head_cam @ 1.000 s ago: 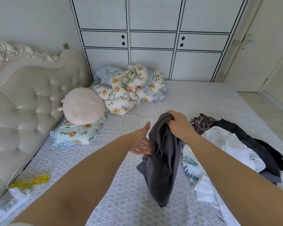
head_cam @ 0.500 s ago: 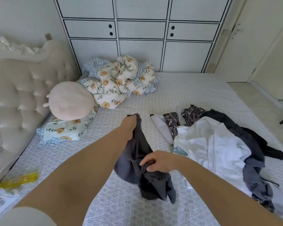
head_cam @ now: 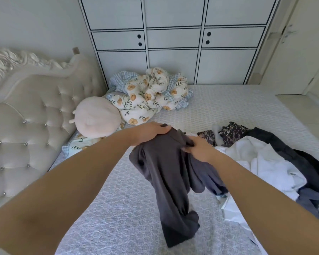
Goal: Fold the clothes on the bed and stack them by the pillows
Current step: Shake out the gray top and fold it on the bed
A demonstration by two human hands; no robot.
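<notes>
Dark grey garment held up over the middle of the bed, lower end trailing onto the cover near the camera. Left hand clamped over its top left edge, fingers curled round the cloth. Right hand pinching the top right edge, thumb and fingers closed on the fabric. Both hands close together, garment bunched and hanging between them, not yet spread flat.

Heap of unfolded clothes at right: white top uppermost, dark pieces beneath and beside, a patterned dark item at the far edge. Just touching the grey garment's right side.

Round pink cushion at far left by the headboard, resting on a floral pillow. Crumpled floral quilt beyond, against the wardrobe. Door at far right.
</notes>
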